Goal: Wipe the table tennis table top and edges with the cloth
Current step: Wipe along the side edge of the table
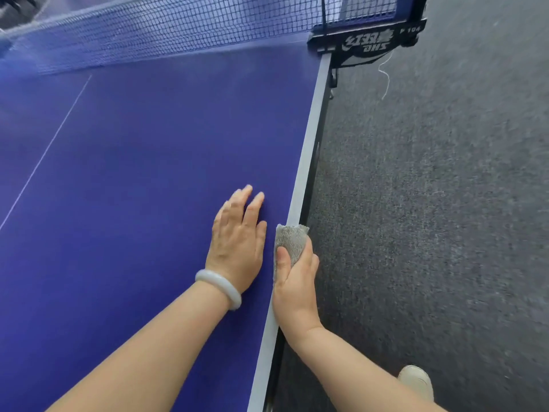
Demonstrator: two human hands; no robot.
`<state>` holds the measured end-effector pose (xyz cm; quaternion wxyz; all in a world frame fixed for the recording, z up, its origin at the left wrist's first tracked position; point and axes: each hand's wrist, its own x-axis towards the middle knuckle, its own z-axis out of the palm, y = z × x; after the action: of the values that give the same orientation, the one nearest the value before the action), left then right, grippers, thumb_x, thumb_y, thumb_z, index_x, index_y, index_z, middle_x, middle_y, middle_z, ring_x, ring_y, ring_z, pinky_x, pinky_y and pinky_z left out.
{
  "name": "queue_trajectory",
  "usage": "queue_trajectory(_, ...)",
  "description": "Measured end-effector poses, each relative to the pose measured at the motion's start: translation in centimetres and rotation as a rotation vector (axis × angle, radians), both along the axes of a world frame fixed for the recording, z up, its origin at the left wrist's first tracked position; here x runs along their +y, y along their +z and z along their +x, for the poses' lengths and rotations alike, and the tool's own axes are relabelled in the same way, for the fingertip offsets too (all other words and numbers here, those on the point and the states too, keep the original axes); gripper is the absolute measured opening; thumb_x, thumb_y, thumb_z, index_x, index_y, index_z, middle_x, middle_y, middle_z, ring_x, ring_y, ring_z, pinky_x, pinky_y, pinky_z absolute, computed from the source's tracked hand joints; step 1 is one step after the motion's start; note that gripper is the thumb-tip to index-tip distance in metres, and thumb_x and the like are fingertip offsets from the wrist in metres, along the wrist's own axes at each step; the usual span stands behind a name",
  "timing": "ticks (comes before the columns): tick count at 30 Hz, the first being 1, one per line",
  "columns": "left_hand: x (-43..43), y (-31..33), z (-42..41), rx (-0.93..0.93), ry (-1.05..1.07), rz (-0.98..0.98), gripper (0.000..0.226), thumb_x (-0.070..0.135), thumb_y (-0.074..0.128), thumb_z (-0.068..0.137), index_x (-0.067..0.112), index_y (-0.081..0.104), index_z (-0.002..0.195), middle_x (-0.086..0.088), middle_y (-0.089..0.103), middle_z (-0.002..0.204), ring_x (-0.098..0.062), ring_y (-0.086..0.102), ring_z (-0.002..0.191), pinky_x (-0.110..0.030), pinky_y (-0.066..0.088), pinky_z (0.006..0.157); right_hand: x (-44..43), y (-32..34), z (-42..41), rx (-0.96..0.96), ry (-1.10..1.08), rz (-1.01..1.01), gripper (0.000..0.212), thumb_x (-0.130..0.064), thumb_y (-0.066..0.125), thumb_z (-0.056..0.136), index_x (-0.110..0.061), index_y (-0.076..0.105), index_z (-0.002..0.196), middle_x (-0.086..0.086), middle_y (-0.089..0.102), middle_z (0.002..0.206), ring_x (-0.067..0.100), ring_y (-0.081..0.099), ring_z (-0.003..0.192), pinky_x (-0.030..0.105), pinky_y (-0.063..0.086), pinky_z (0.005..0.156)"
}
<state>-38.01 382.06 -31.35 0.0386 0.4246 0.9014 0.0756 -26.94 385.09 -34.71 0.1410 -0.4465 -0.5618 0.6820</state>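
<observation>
1. Right hand (294, 288) was closed around the grey cloth (289, 242), thumb on top and fingers curled down over the side. The cloth was folded over the table's right edge (309, 138), so top line and side face likely got wiped together.
2. Left hand (237, 236) lay flat and open on the blue table top (148, 173), just beside the cloth, holding nothing. Probably there for bracing while leaning along the edge.
3. A pale bangle (218, 286) sat on the left wrist.
4. The net (178, 28) and its black clamp post (368, 40) were well ahead, so the edge between cloth and post looked still to be done.
5. No containers in view: no bucket, no spray bottle.
6. Grey carpet (445, 203) lay to the right, with a light shoe (416, 380) low down.
</observation>
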Motion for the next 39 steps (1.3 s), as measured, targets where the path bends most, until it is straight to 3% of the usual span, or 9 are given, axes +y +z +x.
queue_trajectory(3, 4.1, -0.6, -3.1, -0.004, 0.029, -0.099, 0.055, 0.031, 0.031, 0.105, 0.020, 0.015, 0.156, -0.002, 0.006, 0.165, -0.020, 0.002, 0.152, -0.037, 0.001, 0.123, 0.1, 0.1, 0.1, 0.012, 0.022, -0.014, 0.084, -0.060, 0.029, 0.088, -0.018, 0.011, 0.157, -0.001, 0.029, 0.142, 0.018, 0.041, 0.132, 0.037, 0.036, 0.112)
queue_trajectory(6, 5.4, -1.2, -4.3, -0.001, 0.010, -0.145, 0.055, 0.035, 0.022, 0.105, 0.026, 0.004, 0.157, 0.003, -0.002, 0.165, -0.016, -0.005, 0.152, -0.035, -0.006, 0.122, 0.2, 0.0, 0.1, 0.012, 0.019, -0.019, 0.095, -0.070, 0.024, 0.079, -0.019, 0.008, 0.157, -0.003, 0.026, 0.144, 0.015, 0.038, 0.136, 0.037, 0.036, 0.113)
queue_trajectory(12, 5.1, -1.5, -4.2, 0.005, 0.002, -0.147, 0.062, 0.047, 0.000, 0.093, 0.031, -0.006, 0.153, 0.008, -0.009, 0.163, -0.009, -0.013, 0.149, -0.031, -0.012, 0.121, 3.9, -0.2, -2.7, 0.060, -0.040, 0.030, 0.075, -0.050, 0.034, 0.095, -0.019, 0.006, 0.157, -0.002, 0.016, 0.156, 0.004, 0.019, 0.143, 0.030, 0.023, 0.121)
queue_trajectory(15, 5.1, -1.2, -4.0, -0.001, 0.000, -0.124, 0.066, 0.049, -0.005, 0.090, 0.029, -0.005, 0.153, 0.008, -0.008, 0.163, -0.008, -0.013, 0.149, -0.032, -0.011, 0.121, 9.4, -0.4, -6.4, 0.085, -0.071, 0.083, 0.065, -0.029, 0.041, 0.104, -0.014, 0.007, 0.157, 0.006, 0.013, 0.161, 0.018, 0.016, 0.149, 0.039, 0.021, 0.122)
queue_trajectory(19, 5.2, -1.2, -4.0, -0.005, -0.003, -0.094, 0.063, 0.045, 0.003, 0.095, 0.025, 0.001, 0.155, 0.007, -0.005, 0.163, -0.009, -0.010, 0.150, -0.036, -0.004, 0.123, 17.6, -0.6, -11.7, 0.098, -0.063, 0.146, 0.065, -0.028, 0.041, 0.105, -0.012, 0.007, 0.158, 0.008, 0.008, 0.164, 0.020, 0.011, 0.152, 0.039, 0.016, 0.124)
queue_trajectory(25, 5.3, -1.3, -4.3, -0.036, -0.010, -0.061, 0.061, 0.041, 0.011, 0.098, 0.022, 0.011, 0.155, 0.005, 0.003, 0.164, -0.009, -0.005, 0.151, -0.038, 0.000, 0.122, 26.8, -0.1, -17.8, 0.056, -0.095, 0.181, 0.057, -0.025, 0.042, 0.105, -0.006, 0.020, 0.154, 0.013, 0.027, 0.157, 0.026, 0.029, 0.145, 0.042, 0.025, 0.119)
queue_trajectory(28, 5.5, -1.2, -4.4, -0.038, -0.016, -0.047, 0.060, 0.038, 0.017, 0.098, 0.018, 0.019, 0.154, 0.001, 0.011, 0.163, -0.013, 0.003, 0.151, -0.040, 0.004, 0.121, 29.8, 0.5, -19.8, -0.011, -0.127, 0.155, 0.047, -0.028, 0.043, 0.104, -0.003, 0.034, 0.143, 0.017, 0.043, 0.143, 0.033, 0.047, 0.129, 0.043, 0.038, 0.109)
queue_trajectory(32, 5.4, -1.2, -4.4, -0.030, -0.019, -0.065, 0.060, 0.040, 0.013, 0.098, 0.020, 0.013, 0.155, 0.004, 0.005, 0.164, -0.009, -0.004, 0.151, -0.039, 0.001, 0.122, 30.4, 0.9, -20.2, -0.064, -0.118, 0.160, 0.047, -0.032, 0.041, 0.105, -0.003, 0.034, 0.141, 0.018, 0.043, 0.142, 0.035, 0.051, 0.124, 0.044, 0.042, 0.104)
queue_trajectory(39, 5.5, -1.1, -4.3, -0.028, -0.014, -0.092, 0.061, 0.041, 0.008, 0.097, 0.024, 0.006, 0.155, 0.005, -0.001, 0.164, -0.009, -0.009, 0.151, -0.038, -0.002, 0.122, 24.8, -0.7, -17.2, -0.066, -0.135, 0.202, 0.057, -0.035, 0.044, 0.103, -0.005, 0.027, 0.150, 0.020, 0.036, 0.146, 0.037, 0.043, 0.131, 0.048, 0.034, 0.111)
